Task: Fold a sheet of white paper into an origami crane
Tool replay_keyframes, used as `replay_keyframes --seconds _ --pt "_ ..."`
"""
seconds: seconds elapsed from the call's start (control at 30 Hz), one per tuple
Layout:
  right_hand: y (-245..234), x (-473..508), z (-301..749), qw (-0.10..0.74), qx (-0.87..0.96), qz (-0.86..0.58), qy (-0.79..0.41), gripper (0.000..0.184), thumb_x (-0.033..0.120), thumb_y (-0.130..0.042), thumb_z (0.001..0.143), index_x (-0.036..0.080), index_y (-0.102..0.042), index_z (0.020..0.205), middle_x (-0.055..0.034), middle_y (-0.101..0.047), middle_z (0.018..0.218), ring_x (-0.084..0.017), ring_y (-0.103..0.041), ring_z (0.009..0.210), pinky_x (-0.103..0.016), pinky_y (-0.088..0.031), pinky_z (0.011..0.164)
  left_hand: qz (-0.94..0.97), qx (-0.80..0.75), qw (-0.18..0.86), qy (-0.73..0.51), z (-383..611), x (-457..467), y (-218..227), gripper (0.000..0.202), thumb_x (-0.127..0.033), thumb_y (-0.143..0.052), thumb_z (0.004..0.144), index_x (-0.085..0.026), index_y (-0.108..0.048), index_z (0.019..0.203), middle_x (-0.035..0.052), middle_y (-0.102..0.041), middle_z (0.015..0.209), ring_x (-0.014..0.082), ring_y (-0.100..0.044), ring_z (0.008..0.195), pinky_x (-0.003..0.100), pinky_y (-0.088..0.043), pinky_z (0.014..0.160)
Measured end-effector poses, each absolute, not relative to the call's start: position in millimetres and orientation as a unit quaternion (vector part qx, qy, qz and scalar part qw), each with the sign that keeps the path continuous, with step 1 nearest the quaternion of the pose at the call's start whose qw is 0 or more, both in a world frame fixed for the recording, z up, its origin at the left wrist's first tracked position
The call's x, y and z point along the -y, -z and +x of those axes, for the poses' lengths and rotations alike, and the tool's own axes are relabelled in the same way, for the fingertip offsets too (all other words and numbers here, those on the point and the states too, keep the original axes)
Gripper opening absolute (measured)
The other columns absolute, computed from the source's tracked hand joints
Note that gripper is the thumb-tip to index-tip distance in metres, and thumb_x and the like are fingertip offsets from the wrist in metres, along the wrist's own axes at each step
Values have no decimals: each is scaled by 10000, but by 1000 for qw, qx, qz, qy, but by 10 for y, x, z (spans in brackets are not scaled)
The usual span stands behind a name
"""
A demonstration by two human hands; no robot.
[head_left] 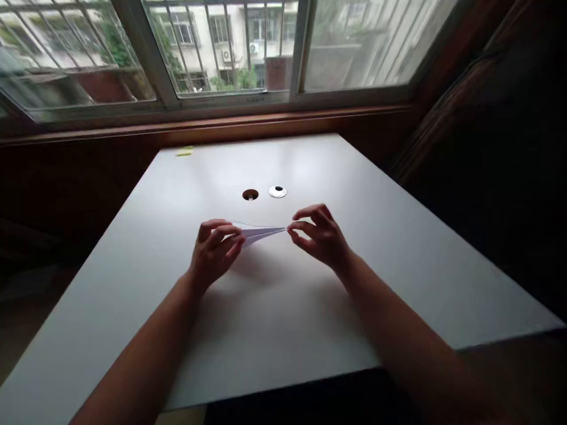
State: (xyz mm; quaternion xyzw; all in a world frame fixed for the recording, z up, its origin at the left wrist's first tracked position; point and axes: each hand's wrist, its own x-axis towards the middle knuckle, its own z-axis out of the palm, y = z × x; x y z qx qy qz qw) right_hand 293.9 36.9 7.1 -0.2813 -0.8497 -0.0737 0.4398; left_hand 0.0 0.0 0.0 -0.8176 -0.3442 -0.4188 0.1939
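Note:
A folded piece of white paper (261, 233), pointed like a narrow wedge, is held just above the white table (283, 307). My left hand (215, 251) grips its wider left end with fingers curled over it. My right hand (319, 236) pinches the pointed right tip between thumb and fingertips. Both hands hover near the middle of the table.
A round cable hole (250, 195) and its white cap (277, 191) lie just beyond the hands. A small yellow scrap (185, 152) sits at the far left corner. A barred window runs along the back; dark wood walls stand at the right.

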Motion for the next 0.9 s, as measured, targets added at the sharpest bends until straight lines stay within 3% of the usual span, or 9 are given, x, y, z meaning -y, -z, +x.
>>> replay_keyframes --seconds 0.47,0.67,0.9 --pt "-68 -224 2665 374 899 -214 78 166 230 -676 872 254 -673 1036 -40 -669 1065 -220 -537 998 -390 -466 839 -850 297 159 405 245 41 -10 344 -155 -776 765 -280 -663 1065 12 -707 1038 226 -570 1036 436 -524 943" --pt "-48 -227 2697 406 879 -239 73 139 205 -674 869 252 -675 999 -43 -673 1002 -216 -533 960 -384 -467 826 -822 350 162 418 231 49 -14 350 -178 -753 797 -282 -654 1117 48 -681 1083 233 -574 1060 421 -510 917" --pt "-38 -252 2727 442 857 -254 72 157 182 -697 844 253 -685 983 -36 -673 978 -208 -519 931 -376 -483 816 -815 369 125 429 193 22 31 239 -150 -719 818 -262 -673 1025 40 -692 1002 219 -589 1004 403 -511 878"
